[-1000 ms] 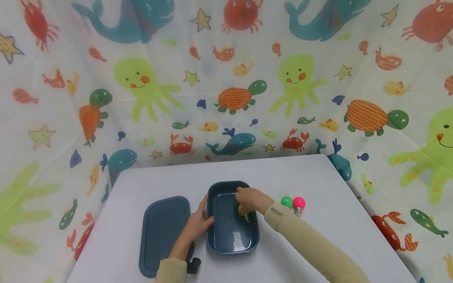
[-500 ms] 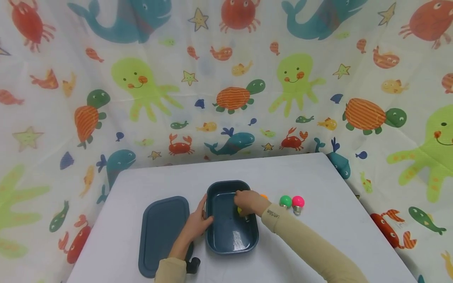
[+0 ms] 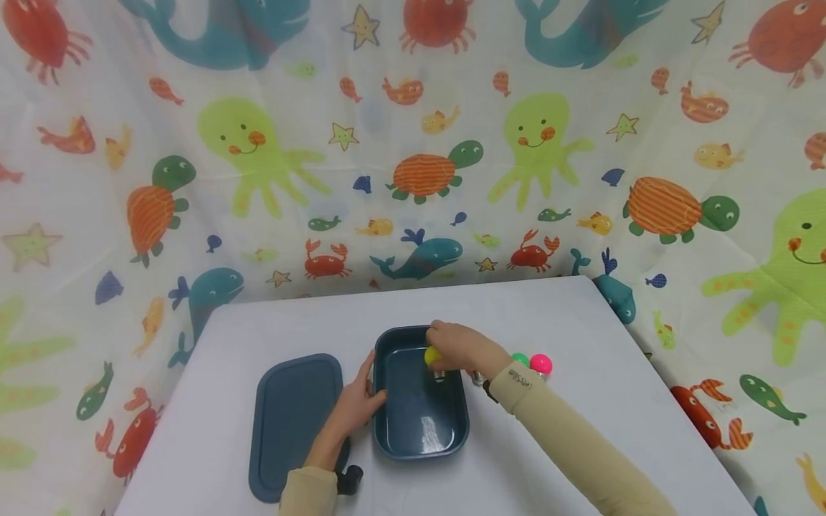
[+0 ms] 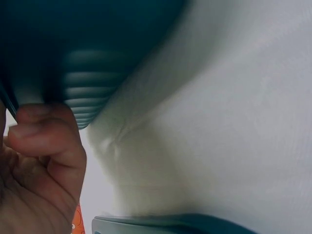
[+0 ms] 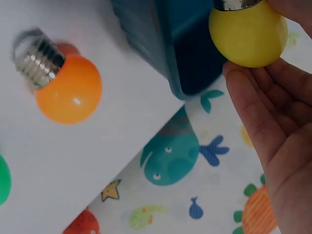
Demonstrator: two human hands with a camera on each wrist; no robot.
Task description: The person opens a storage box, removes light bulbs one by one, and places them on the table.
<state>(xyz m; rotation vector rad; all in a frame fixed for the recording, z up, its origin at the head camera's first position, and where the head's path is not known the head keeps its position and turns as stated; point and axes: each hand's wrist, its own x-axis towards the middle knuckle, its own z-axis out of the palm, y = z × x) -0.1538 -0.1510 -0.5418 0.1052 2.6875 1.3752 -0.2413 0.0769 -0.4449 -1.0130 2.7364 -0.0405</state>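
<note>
A dark blue rectangular plastic container (image 3: 421,424) stands on the white table. At its left side my left hand (image 3: 357,401) grips the wall, thumb at the rim. The left wrist view shows curled fingers (image 4: 48,134) against the ribbed outer side. My right hand (image 3: 466,349) holds a yellow light bulb (image 3: 432,355) over the container's back right part, metal base pointing down toward the floor of it. In the right wrist view, fingers and thumb pinch the yellow globe. An orange bulb (image 5: 72,92) lies outside the container, its globe hidden under the right hand in the head view.
Right of the container lie a green bulb (image 3: 520,357) and a pink bulb (image 3: 540,364), partly covered by the right sleeve. A matching flat lid (image 3: 298,423) lies to the left, beside the left forearm. Behind the table hangs a sea-animal curtain (image 3: 290,236).
My right hand has lifted the yellow bulb and shifted it toward the container's back, so more of the bulb shows. The left hand keeps its grip on the container.
</note>
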